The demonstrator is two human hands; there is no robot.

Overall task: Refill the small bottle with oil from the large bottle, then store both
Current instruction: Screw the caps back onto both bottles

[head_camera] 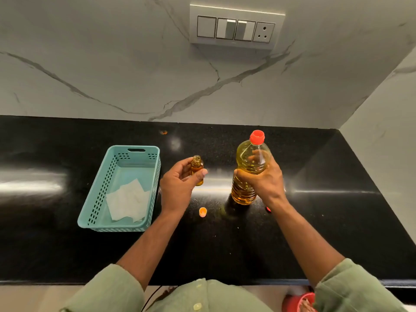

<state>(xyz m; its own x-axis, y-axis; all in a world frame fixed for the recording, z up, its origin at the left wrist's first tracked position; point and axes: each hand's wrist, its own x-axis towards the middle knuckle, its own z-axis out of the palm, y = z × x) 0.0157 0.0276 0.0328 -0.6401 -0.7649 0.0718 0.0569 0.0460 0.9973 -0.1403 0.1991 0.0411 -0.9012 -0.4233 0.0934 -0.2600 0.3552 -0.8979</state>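
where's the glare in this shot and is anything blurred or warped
Head view: bright streaks of glare on the black countertop, far left and between the small bottle and large bottle; the left hand and right hand are slightly soft; wide-angle distortion tilts the wall switch panel and bends the counter's edges.

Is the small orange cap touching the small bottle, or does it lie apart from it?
Apart. The head view shows the orange cap lying alone on the black counter, while the left hand holds the open small bottle farther back.
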